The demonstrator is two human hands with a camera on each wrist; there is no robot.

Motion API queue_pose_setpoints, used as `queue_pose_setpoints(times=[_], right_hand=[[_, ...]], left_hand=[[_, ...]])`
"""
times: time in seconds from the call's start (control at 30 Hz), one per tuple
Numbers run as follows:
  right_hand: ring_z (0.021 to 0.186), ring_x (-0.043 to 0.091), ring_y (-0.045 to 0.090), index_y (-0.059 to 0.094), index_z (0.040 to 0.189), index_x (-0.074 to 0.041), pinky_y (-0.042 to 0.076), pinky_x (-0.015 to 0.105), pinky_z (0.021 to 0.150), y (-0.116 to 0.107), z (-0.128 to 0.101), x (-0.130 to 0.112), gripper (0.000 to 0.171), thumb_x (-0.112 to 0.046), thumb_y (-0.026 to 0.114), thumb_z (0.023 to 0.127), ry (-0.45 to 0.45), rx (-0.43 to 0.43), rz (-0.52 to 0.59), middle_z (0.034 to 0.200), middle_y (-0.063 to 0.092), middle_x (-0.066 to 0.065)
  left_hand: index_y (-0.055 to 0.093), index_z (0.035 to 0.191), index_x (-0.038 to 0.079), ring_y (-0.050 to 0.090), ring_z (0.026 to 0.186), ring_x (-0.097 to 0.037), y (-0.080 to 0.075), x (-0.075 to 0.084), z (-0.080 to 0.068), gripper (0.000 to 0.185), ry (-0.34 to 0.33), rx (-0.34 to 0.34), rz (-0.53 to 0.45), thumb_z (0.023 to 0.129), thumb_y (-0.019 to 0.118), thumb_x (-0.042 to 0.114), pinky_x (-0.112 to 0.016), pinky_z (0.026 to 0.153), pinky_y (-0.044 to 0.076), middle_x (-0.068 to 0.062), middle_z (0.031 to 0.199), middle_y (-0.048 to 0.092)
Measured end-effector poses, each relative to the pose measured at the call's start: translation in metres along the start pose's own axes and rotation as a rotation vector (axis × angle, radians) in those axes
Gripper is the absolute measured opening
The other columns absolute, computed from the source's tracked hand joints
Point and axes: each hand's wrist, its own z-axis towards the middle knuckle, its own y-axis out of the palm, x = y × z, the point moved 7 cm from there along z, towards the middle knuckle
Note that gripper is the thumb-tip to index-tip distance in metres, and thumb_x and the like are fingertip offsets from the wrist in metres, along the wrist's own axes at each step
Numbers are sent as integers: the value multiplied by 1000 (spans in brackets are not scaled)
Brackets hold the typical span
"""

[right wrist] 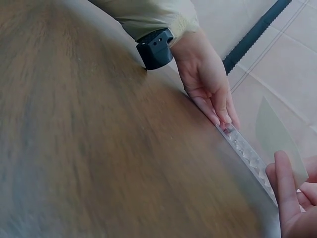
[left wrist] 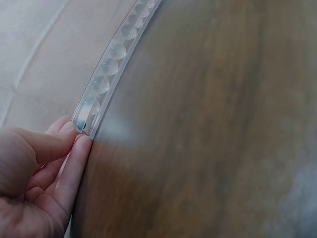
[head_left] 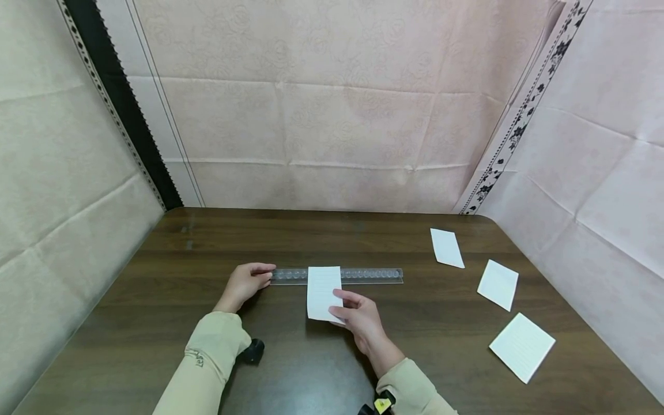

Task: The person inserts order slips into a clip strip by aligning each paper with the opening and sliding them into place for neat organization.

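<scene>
Pink patterned cloth walls close in a dark wooden desk (head_left: 207, 357) on three sides, where two hands work at a clear ruler and a slip of paper.

Left hand (head_left: 244, 285) pinches the left end of the transparent ruler (head_left: 363, 275), which lies flat across the desk's middle, parallel to the far edge. Right hand (head_left: 360, 320) grips the near end of a white paper slip (head_left: 323, 288), fingers curled round it; the slip's far end overlaps the ruler. Three more paper slips (head_left: 498, 283) lie apart toward the right edge. Bare wood stretches from the ruler to the far edge and out to the left edge.
</scene>
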Motion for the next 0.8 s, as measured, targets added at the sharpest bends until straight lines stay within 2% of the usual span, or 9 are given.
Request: queue_pose_setpoints(times=[0.8], right_hand=[[77,18,61,62,116,5,56,31,72,10,1,4,42,7,72,76,8,-14,16,111,55,19]], left_hand=[[65,114,1,61,88,-16,0,0,0,24,8,-18,4,90,60,5,-27,77,54,-19,116,60]])
